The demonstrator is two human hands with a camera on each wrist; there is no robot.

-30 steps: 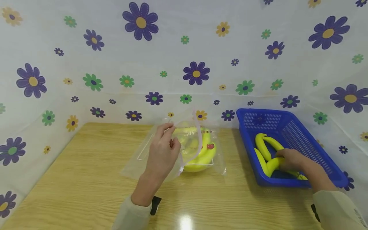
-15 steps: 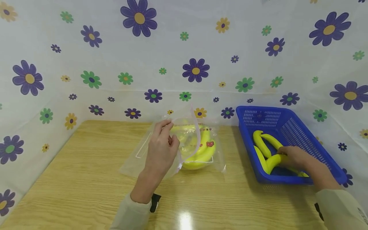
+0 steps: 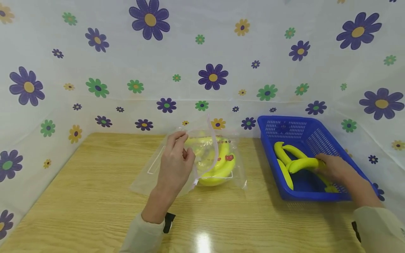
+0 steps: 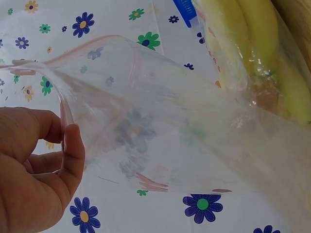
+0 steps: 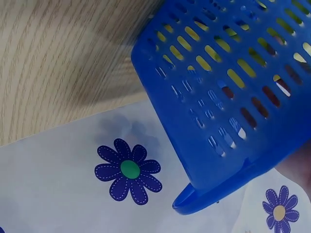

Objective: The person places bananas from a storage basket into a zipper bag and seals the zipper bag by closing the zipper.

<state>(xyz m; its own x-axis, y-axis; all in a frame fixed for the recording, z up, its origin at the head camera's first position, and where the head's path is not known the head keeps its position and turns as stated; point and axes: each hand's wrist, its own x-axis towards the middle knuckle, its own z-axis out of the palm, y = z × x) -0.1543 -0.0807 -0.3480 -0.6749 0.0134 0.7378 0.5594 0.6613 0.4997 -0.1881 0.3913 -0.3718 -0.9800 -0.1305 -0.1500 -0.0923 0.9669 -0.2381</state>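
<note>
In the head view my left hand (image 3: 174,165) is at the mouth of a clear zip bag (image 3: 239,172) lying on the table. The left wrist view shows its thumb and fingers pinching the bag's edge (image 4: 66,109), with the mouth spread apart. Yellow bananas (image 3: 223,170) lie inside the bag, whose front has small red prints. My right hand (image 3: 336,168) reaches into a blue basket (image 3: 316,196) and grips one end of a banana (image 3: 302,164), raised over the others. In the right wrist view the basket's slotted wall (image 5: 199,107) hides most of that hand.
Several more bananas (image 3: 285,174) lie in the basket, which stands at the right of the wooden table (image 3: 95,196). A white cloth with flowers (image 3: 180,63) hangs behind and along both sides. Wood shows between bag and basket.
My right hand has lifted the gripped banana's free end up off the basket floor, and it now lies across the others. My left hand stays at the bag's mouth. The view has shifted slightly.
</note>
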